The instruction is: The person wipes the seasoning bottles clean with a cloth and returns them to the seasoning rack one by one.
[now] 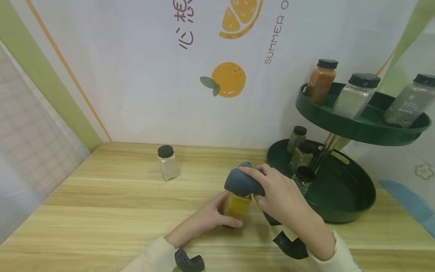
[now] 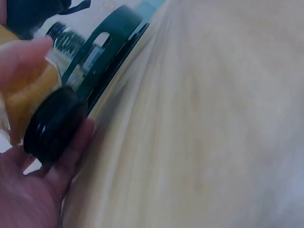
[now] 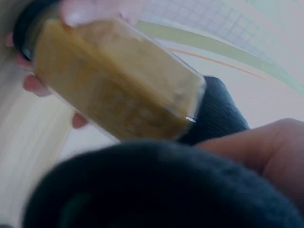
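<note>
My left hand [image 1: 215, 216] grips a clear square spice jar [image 1: 237, 207] full of yellow powder, low over the wooden table. The jar is upside down and tilted; its black lid [image 2: 56, 124] points toward the tabletop in the left wrist view, with fingers around it. My right hand [image 1: 281, 192] holds a dark blue-grey cloth [image 1: 242, 183] over the jar's upturned base. In the right wrist view the cloth [image 3: 142, 183] hides part of that end, while the yellow sides of the jar [image 3: 111, 83] show plainly.
A two-tier dark green rack [image 1: 360, 128] stands at the right, close to my right hand. Three larger jars sit on its upper tier, three smaller ones on the lower. A black-lidded jar of pale powder [image 1: 168, 166] stands at the table's back left.
</note>
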`<action>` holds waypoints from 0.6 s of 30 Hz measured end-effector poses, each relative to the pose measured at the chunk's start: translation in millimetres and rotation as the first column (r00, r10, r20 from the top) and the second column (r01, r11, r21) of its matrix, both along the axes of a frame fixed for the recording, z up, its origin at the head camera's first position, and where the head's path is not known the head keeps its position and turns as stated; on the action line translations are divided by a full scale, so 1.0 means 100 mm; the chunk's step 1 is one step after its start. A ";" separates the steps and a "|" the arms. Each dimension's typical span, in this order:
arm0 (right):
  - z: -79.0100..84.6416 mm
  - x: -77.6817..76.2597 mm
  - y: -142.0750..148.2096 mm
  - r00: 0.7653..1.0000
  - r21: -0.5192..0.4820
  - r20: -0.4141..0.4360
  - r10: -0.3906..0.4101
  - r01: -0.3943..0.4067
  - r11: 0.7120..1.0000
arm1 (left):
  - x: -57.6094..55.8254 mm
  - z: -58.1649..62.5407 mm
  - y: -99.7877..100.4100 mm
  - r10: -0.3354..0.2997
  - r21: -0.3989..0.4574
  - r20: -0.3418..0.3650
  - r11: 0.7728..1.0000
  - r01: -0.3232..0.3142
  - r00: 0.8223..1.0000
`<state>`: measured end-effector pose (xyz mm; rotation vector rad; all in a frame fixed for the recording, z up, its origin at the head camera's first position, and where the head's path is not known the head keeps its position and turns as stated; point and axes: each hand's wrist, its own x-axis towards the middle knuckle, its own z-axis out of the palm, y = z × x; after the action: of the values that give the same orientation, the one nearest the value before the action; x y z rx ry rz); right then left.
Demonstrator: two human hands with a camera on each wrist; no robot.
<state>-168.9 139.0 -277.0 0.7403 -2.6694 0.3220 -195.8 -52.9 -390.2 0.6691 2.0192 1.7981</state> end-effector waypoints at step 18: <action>0.07 0.04 0.06 0.999 -0.013 -0.027 0.034 -0.034 0.999 | -0.02 0.22 -0.12 0.052 0.031 0.019 0.998 -0.053 0.998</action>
<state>-165.1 144.5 -270.2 0.7810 -2.6297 0.3355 -197.5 -65.0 -367.8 0.6124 2.0185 1.8626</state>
